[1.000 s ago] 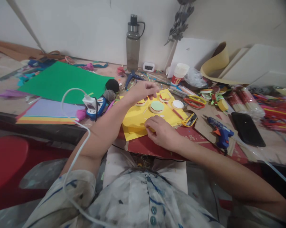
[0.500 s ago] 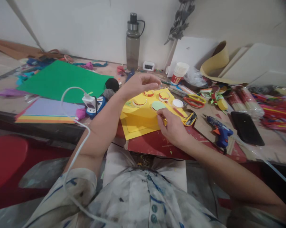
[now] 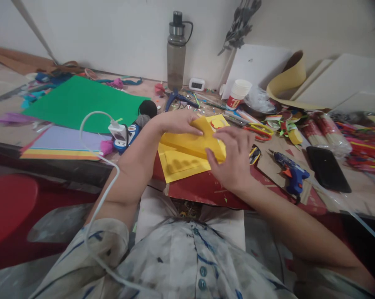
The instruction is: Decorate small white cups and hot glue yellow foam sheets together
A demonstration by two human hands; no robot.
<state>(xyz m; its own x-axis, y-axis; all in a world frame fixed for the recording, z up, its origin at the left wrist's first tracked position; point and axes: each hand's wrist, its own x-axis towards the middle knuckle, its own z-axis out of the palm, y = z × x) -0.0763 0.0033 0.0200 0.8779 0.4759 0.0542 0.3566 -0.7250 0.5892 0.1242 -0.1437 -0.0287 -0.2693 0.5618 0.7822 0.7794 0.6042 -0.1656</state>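
Observation:
A yellow paper sheet [image 3: 187,144] is raised and bent between my two hands. My left hand [image 3: 178,123] pinches its upper edge between thumb and fingers. On its right end, my right hand [image 3: 234,160] grips with the thumb below and curved fingers above. More yellow paper [image 3: 171,170] lies flat beneath it, with a row of rounded shadows across it. Behind the raised sheet, a round red-and-yellow paper piece [image 3: 217,123] shows in part; other round pieces are hidden by the sheet and my hands.
A red board [image 3: 199,189] lies under the work. To the right are a blue glue gun [image 3: 288,172], a black phone [image 3: 328,169], orange-handled scissors [image 3: 260,132] and a yellow cutter [image 3: 255,154]. A bottle [image 3: 176,58] stands behind; green sheet [image 3: 84,104] and white cable [image 3: 112,182] are left.
The yellow sheet has been lifted and bent up, covering most of the round pieces. My left hand came down onto it; my right hand moved from the pale green disc to its right end.

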